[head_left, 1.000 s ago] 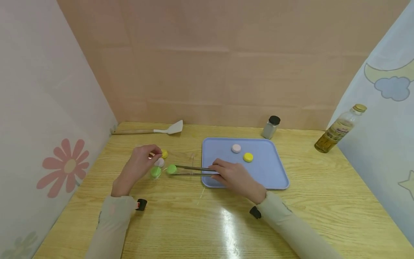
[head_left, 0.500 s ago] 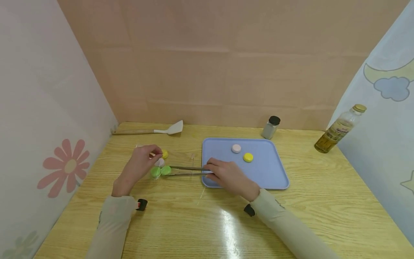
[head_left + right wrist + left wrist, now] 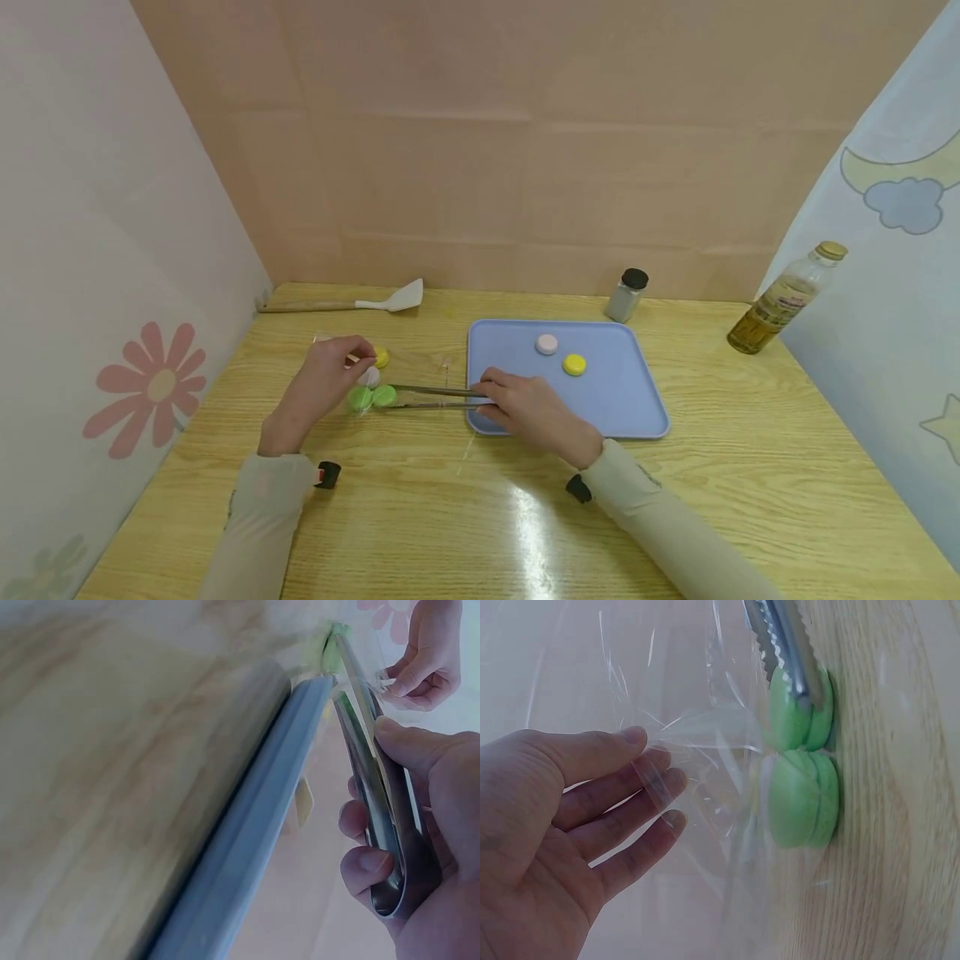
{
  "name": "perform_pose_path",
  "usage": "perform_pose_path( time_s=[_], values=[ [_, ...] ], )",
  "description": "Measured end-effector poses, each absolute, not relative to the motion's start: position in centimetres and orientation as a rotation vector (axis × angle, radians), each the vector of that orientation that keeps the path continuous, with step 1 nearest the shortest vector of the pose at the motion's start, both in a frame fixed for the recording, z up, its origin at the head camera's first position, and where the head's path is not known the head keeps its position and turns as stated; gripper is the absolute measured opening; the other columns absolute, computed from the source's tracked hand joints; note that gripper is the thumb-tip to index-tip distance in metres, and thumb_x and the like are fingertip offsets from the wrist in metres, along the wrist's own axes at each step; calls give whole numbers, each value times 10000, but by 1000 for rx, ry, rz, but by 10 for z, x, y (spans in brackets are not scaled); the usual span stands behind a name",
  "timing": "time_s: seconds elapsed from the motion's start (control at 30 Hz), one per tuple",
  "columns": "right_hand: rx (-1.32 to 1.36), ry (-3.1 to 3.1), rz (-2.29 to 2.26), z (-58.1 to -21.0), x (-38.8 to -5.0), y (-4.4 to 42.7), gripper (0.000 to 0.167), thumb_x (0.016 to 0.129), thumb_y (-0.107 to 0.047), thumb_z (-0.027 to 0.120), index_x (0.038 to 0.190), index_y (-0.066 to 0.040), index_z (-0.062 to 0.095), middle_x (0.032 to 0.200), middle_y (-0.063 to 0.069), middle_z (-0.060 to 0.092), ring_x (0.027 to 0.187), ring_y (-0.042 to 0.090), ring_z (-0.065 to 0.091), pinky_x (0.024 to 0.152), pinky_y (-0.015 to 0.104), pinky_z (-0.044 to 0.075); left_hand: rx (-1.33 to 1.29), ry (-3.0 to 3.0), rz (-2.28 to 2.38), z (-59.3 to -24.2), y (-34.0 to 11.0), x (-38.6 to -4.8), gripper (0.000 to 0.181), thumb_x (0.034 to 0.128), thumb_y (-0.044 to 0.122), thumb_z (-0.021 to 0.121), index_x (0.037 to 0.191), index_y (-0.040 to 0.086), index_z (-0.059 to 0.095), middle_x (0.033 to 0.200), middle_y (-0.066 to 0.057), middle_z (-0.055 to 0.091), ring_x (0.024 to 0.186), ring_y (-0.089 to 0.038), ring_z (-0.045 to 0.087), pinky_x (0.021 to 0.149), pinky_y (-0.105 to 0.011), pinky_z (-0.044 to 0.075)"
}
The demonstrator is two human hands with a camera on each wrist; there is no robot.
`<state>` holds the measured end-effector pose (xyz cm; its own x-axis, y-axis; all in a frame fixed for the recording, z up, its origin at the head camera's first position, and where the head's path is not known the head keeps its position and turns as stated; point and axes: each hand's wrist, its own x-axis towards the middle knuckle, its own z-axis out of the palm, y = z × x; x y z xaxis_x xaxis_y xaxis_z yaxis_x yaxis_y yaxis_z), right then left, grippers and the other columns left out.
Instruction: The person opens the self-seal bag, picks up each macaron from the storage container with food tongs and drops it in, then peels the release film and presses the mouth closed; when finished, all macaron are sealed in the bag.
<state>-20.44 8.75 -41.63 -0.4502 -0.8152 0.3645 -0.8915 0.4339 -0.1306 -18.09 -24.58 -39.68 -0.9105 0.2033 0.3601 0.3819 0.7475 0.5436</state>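
Observation:
With thumb and fingertips, my left hand (image 3: 321,379) pinches the edge of a clear plastic bag (image 3: 697,735). Inside or behind the film lie a green macaron (image 3: 802,799), a pale one (image 3: 368,377) and a yellow one (image 3: 382,357), the latter partly hidden by the hand. My right hand (image 3: 528,408) grips metal tongs (image 3: 438,390) above the tray's left side. Their serrated tips reach a second green macaron (image 3: 385,396), which touches the first. Whether the tips still squeeze it is unclear.
A blue tray (image 3: 611,408) carries a pale pink macaron (image 3: 547,344) and a yellow macaron (image 3: 574,364). Behind lie a spatula (image 3: 401,297) and a black-lidded jar (image 3: 627,296). An oil bottle (image 3: 783,300) stands at the right, near the patterned side wall.
My right hand has moved left with the tongs, bringing the second green macaron against the first. Over the last half second both hands stay almost still.

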Motion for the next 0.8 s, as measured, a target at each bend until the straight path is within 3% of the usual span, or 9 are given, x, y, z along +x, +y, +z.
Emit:
perform_pose_path(
  time_s=[0.8],
  values=[
    [1291, -2386, 472, -404, -188, 144, 306, 855, -152, 827, 1134, -76, 728, 1055, -3, 635, 698, 52, 585, 549, 199, 479, -392, -2737, -932, -394, -246, -180, 51, 972, 40, 678, 988, 12, 718, 970, -109, 724, 870, -271, 691, 770, -463, 579]
  ],
)
